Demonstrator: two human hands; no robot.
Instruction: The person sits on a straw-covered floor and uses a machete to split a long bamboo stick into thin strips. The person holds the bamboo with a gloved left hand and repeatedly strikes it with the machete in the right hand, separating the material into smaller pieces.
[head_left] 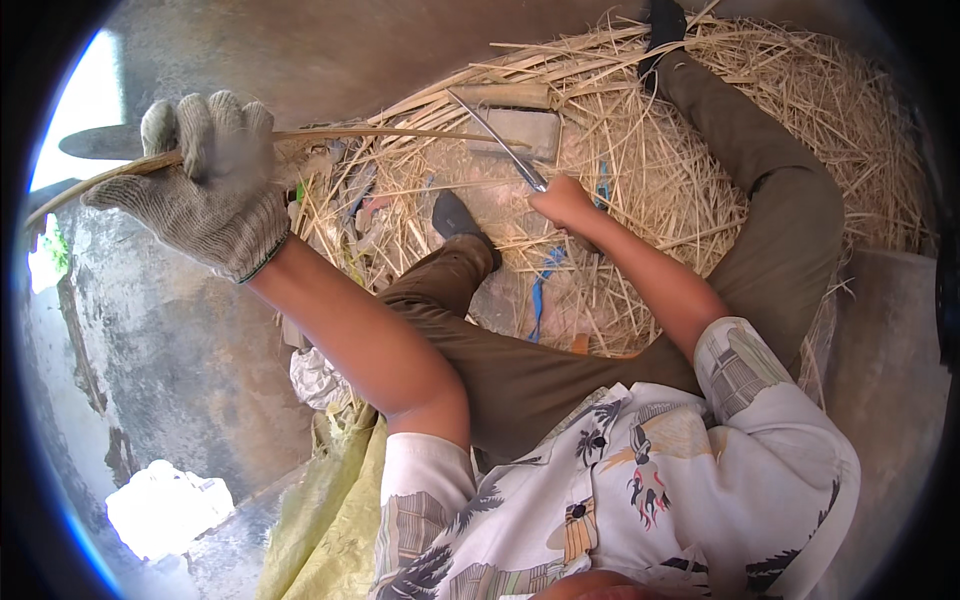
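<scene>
The person sits on a heap of dry straw (650, 150), legs stretched out. Their gloved left hand (205, 180) grips a long pale cane strip (400, 133), raised high, while the bare right hand (565, 200) holds a knife (497, 140) blade-up over the straw.

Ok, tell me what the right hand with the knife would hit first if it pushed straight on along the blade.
Probably the grey stone block in the straw: the right hand points the knife up-left across it. Depth is unclear, so the blade may already touch it.

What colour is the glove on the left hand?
The glove on the left hand is grey knit, with a darker green cuff edge; head view.
</scene>
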